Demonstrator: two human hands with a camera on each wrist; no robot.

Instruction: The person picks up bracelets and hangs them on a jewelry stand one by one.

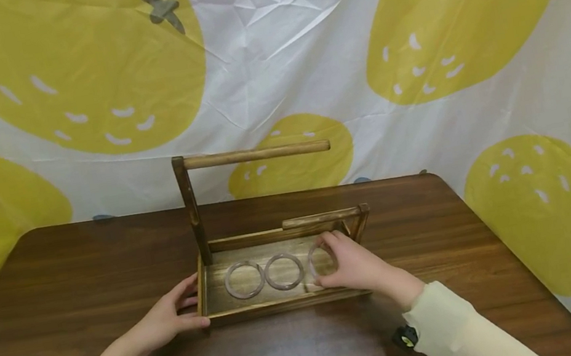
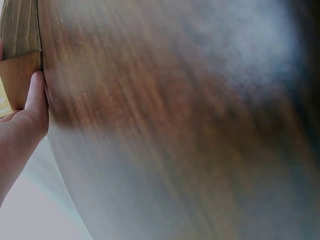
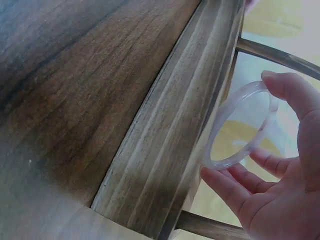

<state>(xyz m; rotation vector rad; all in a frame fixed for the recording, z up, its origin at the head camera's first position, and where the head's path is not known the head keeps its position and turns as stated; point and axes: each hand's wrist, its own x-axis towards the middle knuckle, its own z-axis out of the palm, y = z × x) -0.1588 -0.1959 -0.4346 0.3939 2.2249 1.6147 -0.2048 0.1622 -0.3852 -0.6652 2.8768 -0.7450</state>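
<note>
A wooden bangle stand (image 1: 289,305) has a shallow tray base and two horizontal bars, a tall one at left and a low one at right. Two translucent pale bangles (image 1: 284,271) lie side by side on the tray floor. My right hand (image 1: 353,262) pinches a third pale bangle (image 3: 215,142) by its rim, between thumb and fingers, at the tray's right part. At the tray's left end, my left hand (image 1: 173,315) holds the wall, its thumb (image 2: 36,92) against the front corner. The other left fingers are partly hidden.
The stand's tall bar (image 1: 257,154) juts rightward above the tray, and the low bar (image 1: 322,217) points left. Under everything is a brown wooden table (image 1: 438,222). A white curtain with yellow fruit (image 1: 275,80) hangs behind it.
</note>
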